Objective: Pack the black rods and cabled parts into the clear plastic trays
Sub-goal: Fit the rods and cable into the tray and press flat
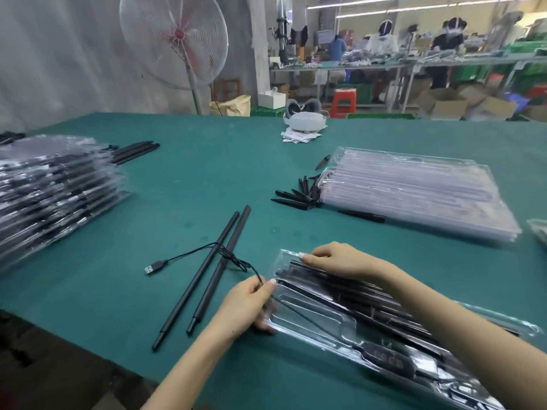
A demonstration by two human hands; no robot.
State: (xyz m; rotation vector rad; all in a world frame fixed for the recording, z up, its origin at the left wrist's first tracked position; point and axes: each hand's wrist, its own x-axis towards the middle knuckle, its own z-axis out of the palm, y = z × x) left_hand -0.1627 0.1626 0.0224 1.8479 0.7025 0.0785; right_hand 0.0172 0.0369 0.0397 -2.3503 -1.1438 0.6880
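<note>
A clear plastic tray [313,324] lies in front of me, with black rods [349,294] and a black controller on a cable [387,361] in its slots. My left hand [251,303] grips the tray's near-left end and pinches the thin black cable [233,257]. That cable runs left over two loose black rods [207,276] to a USB plug [155,266]. My right hand [337,260] presses its curled fingertips on the rods at the tray's far-left corner.
A stack of packed trays [53,190] fills the left side, with more rods [134,150] behind it. A pile of empty trays [414,190] sits at right, with black spike tips [299,192] beside it. A headset [305,118] is at the far edge.
</note>
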